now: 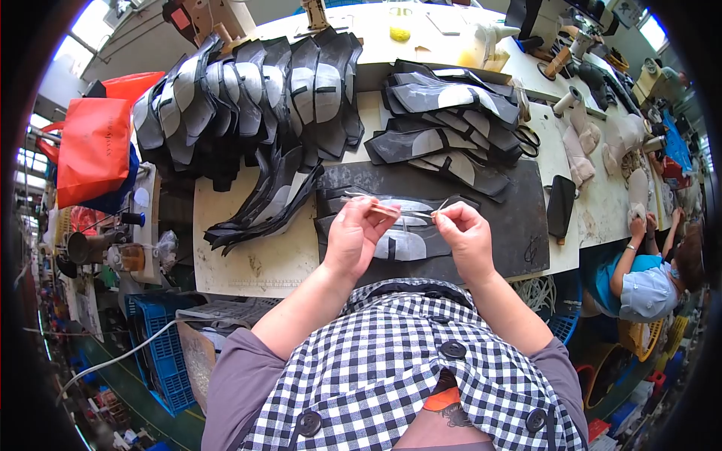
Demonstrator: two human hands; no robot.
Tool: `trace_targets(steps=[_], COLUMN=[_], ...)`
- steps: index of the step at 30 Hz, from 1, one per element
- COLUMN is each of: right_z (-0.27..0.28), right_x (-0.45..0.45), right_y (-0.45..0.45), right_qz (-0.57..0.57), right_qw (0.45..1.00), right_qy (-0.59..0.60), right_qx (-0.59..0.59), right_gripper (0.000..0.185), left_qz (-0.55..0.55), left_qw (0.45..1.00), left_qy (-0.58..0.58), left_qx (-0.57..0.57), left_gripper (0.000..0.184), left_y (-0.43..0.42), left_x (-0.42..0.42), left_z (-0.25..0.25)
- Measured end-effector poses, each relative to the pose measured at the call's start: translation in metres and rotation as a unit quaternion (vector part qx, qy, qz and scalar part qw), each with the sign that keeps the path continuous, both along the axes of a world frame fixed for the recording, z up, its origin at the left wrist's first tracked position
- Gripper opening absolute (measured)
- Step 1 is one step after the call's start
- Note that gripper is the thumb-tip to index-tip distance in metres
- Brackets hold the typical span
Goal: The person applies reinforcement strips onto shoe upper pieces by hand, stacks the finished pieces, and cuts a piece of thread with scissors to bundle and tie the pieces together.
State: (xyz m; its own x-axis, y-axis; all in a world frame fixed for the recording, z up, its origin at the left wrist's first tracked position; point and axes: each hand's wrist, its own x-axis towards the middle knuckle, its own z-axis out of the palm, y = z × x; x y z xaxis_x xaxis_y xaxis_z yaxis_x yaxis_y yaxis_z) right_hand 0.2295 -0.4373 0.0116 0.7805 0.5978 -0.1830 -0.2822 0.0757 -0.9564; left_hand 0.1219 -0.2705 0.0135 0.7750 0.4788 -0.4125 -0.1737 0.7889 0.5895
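My left hand [357,234] is closed, its fingers pinched on a thin, light-coloured strip [414,214] that runs across to the right. The strip's other end is pinched in my right hand [459,229]. Both hands are above black padded pieces with grey-white patches [407,246], which lie on a dark mat [519,222]. Behind the hands, a stack of similar black pieces [451,124] lies on the mat's back edge. More such pieces [316,83] overlap in a long row at the back left.
Black-handled scissors [529,141] and a black phone-like object [560,207] lie to the right. A red bag [94,150] hangs at the left, above a blue crate [162,349]. A co-worker [639,278] sits at the far right beside pale fabric pieces [579,146].
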Motion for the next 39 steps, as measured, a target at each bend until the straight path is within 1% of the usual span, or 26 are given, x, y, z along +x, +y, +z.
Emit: trace_targets(steps=[2,3,4,6,8,9,10,11,12,13,14,15,16,17,18,19,20,21,22,24,25,27,29,32,35,39], right_z=[0.008,0.011,0.012,0.009,-0.001,0.0,0.002,0.002,0.003,0.0,-0.008,-0.027,-0.046,-0.057,-0.063,-0.063,-0.064,-0.076,-0.079,-0.09,-0.091,-0.092,-0.089,-0.093,-0.097,-0.096], right_x=[0.002,0.003,0.005,0.017,0.044,0.055,0.067,0.072,0.073,0.068,0.064,0.059,0.054,0.05,0.047,0.044,0.043,0.043,0.042,0.04,0.039,0.04,0.041,0.041,0.043,0.04], right_y=[0.004,0.006,0.005,-0.006,-0.029,-0.039,-0.05,-0.055,-0.053,-0.043,-0.031,-0.015,0.004,0.025,0.047,0.069,0.087,0.1,0.111,0.126,0.129,0.134,0.136,0.135,0.135,0.132], right_qz=[0.0,0.001,-0.009,-0.028,-0.018,-0.055,-0.032,-0.029,-0.024,0.017,0.071,0.102,0.132,0.147,0.161,0.181,0.201,0.213,0.227,0.222,0.229,0.243,0.247,0.256,0.258,0.25], right_qw=[0.989,0.976,0.964,0.932,0.92,0.923,0.942,0.977,0.992,0.99,0.981,0.972,0.954,0.941,0.928,0.914,0.899,0.89,0.887,0.87,0.859,0.835,0.833,0.829,0.828,0.832], right_qy=[0.132,0.196,0.225,0.283,0.279,0.278,0.238,0.181,0.12,0.059,0.014,-0.085,-0.184,-0.203,-0.221,-0.236,-0.25,-0.277,-0.26,-0.291,-0.293,-0.296,-0.292,-0.299,-0.305,-0.306], right_qx=[0.064,0.095,0.14,0.224,0.275,0.262,0.234,0.112,-0.011,-0.128,-0.181,-0.191,-0.198,-0.226,-0.253,-0.276,-0.299,-0.293,-0.308,-0.331,-0.352,-0.395,-0.4,-0.397,-0.394,-0.389], right_gripper=[0.004,0.006,0.007,0.01,0.008,0.008,0.009,0.01,0.011,0.012,0.014,0.016,0.018,0.02,0.021,0.021,0.021,0.02,0.02,0.019,0.018,0.017,0.016,0.015,0.015,0.015], left_qz=[0.007,-0.026,-0.043,-0.103,-0.162,-0.161,-0.158,-0.173,-0.185,-0.197,-0.207,-0.189,-0.211,-0.143,-0.186,-0.241,-0.27,-0.223,-0.175,-0.163,-0.174,-0.155,-0.137,-0.146,-0.155,-0.204], left_qw=[0.995,0.988,0.979,0.985,0.983,0.985,0.977,0.919,0.885,0.845,0.798,0.794,0.688,0.637,0.61,0.605,0.565,0.55,0.532,0.502,0.527,0.539,0.559,0.564,0.558,0.516], left_qy=[-0.03,-0.087,-0.136,-0.121,-0.081,-0.001,0.078,0.204,0.221,0.238,0.253,0.231,0.253,0.194,0.227,0.239,0.216,0.179,0.141,0.144,0.155,0.157,0.15,0.148,0.138,0.158], left_qx=[-0.094,-0.121,-0.144,-0.063,0.0,0.058,0.115,0.29,0.365,0.437,0.506,0.53,0.647,0.732,0.736,0.721,0.749,0.785,0.817,0.837,0.817,0.813,0.804,0.799,0.803,0.817], left_gripper=[0.015,0.02,0.02,0.02,0.014,0.012,0.012,0.013,0.012,0.012,0.011,0.012,0.014,0.022,0.031,0.039,0.033,0.033,0.034,0.036,0.037,0.038,0.039,0.04,0.039,0.04], left_y=[0.003,0.011,0.017,0.048,0.087,0.101,0.108,0.11,0.107,0.103,0.1,0.093,0.085,0.078,0.074,0.071,0.073,0.071,0.068,0.066,0.065,0.062,0.061,0.063,0.065,0.068], left_x=[0.005,0.002,-0.001,-0.022,-0.056,-0.075,-0.092,-0.101,-0.107,-0.112,-0.115,-0.11,-0.098,-0.087,-0.074,-0.06,-0.046,-0.036,-0.027,-0.015,-0.013,-0.013,-0.015,-0.015,-0.011,-0.012], left_z=[0.016,0.006,0.008,0.011,0.003,0.004,0.005,0.007,0.003,-0.005,-0.015,-0.028,-0.018,-0.04,-0.04,-0.045,-0.056,-0.073,-0.09,-0.112,-0.12,-0.129,-0.133,-0.132,-0.122,-0.126])
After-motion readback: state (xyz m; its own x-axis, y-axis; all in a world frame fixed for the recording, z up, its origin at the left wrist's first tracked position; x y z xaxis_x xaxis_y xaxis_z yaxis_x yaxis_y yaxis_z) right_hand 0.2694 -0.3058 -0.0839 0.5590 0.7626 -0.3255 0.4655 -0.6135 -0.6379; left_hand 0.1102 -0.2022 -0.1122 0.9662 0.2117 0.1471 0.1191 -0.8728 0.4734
